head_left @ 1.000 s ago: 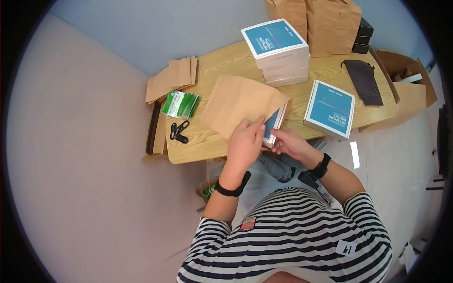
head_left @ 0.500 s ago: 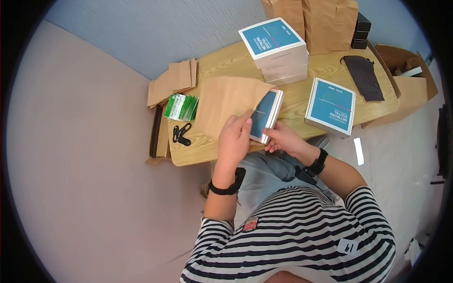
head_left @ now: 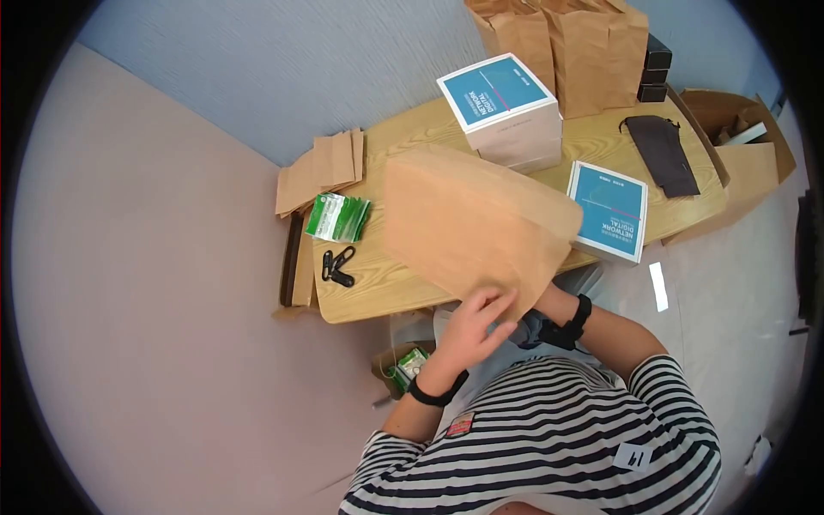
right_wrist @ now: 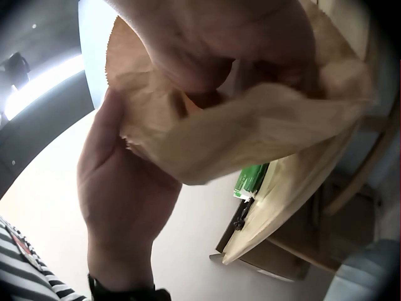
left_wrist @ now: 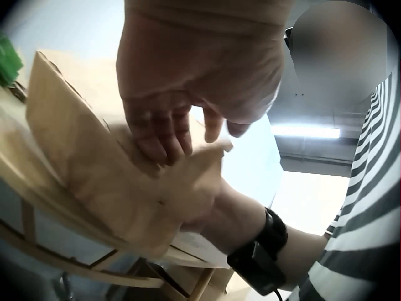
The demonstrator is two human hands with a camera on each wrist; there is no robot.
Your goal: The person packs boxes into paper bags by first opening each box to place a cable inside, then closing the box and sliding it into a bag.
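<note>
A brown paper bag (head_left: 481, 223) is tilted over the table's front edge, its mouth turned toward the body. My left hand (head_left: 478, 333) grips the bag at its mouth, fingers bent over the paper edge. My right hand (right_wrist: 232, 37) reaches into the opening, as the right wrist view shows, and the paper hides its fingers; whether they hold anything there I cannot tell. In the head view the bag covers this hand down to the wrist. The blue-and-white box is out of sight.
A blue-topped box (head_left: 609, 206) lies right of the bag, with stacked boxes (head_left: 515, 129) behind. Green packets (head_left: 337, 217), black clip-like pieces (head_left: 339, 267) and folded paper bags (head_left: 319, 172) lie left. Standing bags (head_left: 592, 60), black boxes (head_left: 655, 69) and a dark pouch (head_left: 661, 154) are at right.
The box, half out of the bag before, has gone from sight. The bag has swung right and toward the body. My right hand has moved into its mouth; the left has shifted along the edge.
</note>
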